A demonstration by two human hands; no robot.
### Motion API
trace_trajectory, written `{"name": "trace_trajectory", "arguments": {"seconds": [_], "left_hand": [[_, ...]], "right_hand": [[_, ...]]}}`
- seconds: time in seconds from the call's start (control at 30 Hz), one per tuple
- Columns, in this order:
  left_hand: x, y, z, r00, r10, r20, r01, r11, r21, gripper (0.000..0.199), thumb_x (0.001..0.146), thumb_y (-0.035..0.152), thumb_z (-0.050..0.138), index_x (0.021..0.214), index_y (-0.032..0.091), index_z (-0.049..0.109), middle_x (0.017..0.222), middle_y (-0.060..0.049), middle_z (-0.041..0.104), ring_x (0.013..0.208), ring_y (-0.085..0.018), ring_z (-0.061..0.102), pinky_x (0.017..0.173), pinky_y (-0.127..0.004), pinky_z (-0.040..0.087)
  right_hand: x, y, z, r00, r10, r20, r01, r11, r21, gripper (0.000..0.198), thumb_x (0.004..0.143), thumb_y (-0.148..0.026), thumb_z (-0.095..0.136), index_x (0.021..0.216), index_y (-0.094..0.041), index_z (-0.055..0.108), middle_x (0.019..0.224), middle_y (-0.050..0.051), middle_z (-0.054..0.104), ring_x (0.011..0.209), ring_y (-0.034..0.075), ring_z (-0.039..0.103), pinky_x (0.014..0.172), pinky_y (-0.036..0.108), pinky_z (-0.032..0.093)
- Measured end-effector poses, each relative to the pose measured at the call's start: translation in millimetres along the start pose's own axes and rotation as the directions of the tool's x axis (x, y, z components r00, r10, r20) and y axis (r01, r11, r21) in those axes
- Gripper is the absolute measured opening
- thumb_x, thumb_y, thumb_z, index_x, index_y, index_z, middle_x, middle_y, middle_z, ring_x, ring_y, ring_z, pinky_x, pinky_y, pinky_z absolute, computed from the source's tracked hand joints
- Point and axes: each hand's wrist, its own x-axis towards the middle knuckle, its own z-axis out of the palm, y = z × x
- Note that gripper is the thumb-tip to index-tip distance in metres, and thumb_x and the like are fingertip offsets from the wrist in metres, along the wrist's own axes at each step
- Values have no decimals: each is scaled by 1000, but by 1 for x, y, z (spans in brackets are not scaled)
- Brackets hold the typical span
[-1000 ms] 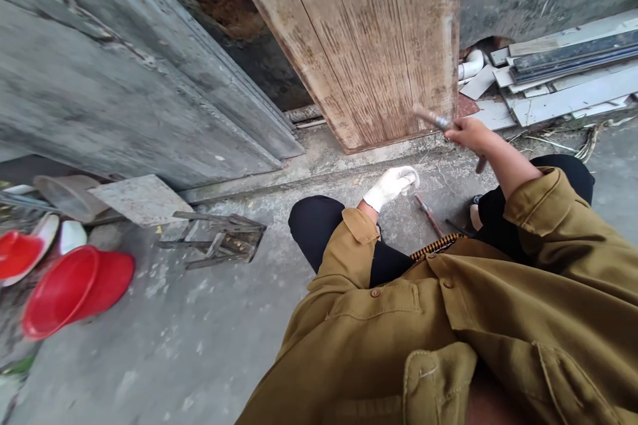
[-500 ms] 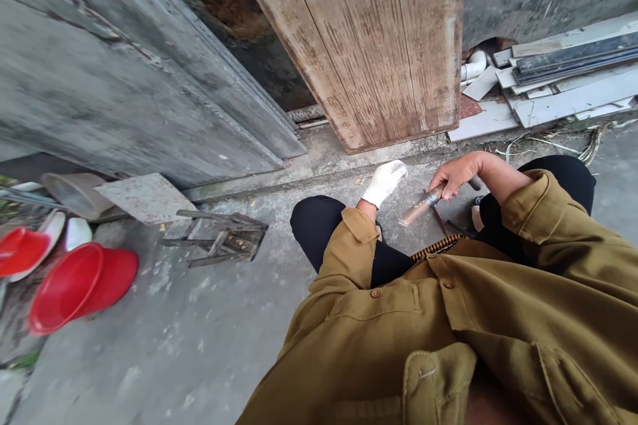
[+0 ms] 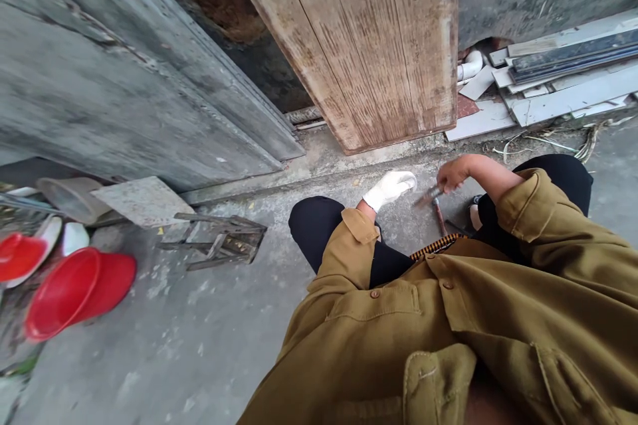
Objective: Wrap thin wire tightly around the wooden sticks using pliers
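Note:
My left hand (image 3: 389, 190) wears a white glove and is held out over the concrete above my knee. Its fingers are curled together, and whatever they may hold is hidden. Bare and closed, my right hand (image 3: 452, 174) grips a wooden handle (image 3: 428, 196) bound with wire, which is smeared by motion. The handle's end points toward my gloved hand, with a small gap between them. Below it, a thin reddish-brown rod (image 3: 440, 218) shows near my feet; I cannot tell what it belongs to.
A weathered wooden panel (image 3: 379, 66) leans against the wall in front. White board strips (image 3: 573, 103) are stacked at right, near a white pipe elbow (image 3: 471, 65). On the left lie a small wooden stool (image 3: 224, 242), a speckled slab (image 3: 147, 200) and a red bucket (image 3: 107, 289).
My right hand has swung the wire-bound handle, which is now blurred and tilted differently. My gloved left hand has shifted slightly right and lower. The view has turned slightly.

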Motion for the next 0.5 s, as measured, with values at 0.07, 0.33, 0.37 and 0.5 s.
{"name": "trace_trajectory", "arguments": {"seconds": [0.07,0.33,0.37,0.5], "left_hand": [[0,-2,-2,1000,-17,-19,17,1000,-21,31,86,46,62,80,15,65,77,-2,64,66,-11,51,65,-26,43],[8,-8,6,972,-93,-216,18,946,-325,32,91,47,61,92,15,65,72,0,60,61,-10,56,55,-22,43],[9,-9,8,976,-76,-205,8,950,-313,31,92,46,60,91,16,65,71,0,58,58,-9,53,54,-22,42],[11,-10,15,996,-27,-81,13,985,-174,28,93,42,58,86,15,64,72,1,57,54,-7,43,53,-22,38]], "right_hand": [[-1,-5,6,941,-204,271,176,976,126,34,74,-40,88,81,-15,66,66,-2,59,62,13,54,66,28,42],[-43,10,-22,706,-423,-569,699,550,458,48,79,-56,87,86,-15,62,74,-2,58,65,9,50,63,24,40],[-45,12,-24,689,-355,-632,701,547,458,46,80,-53,87,84,-16,61,72,-2,57,65,9,49,62,24,39],[-40,10,-24,660,-62,-748,635,577,513,31,90,-38,72,77,-19,53,68,-1,54,62,11,48,62,25,40]]}}
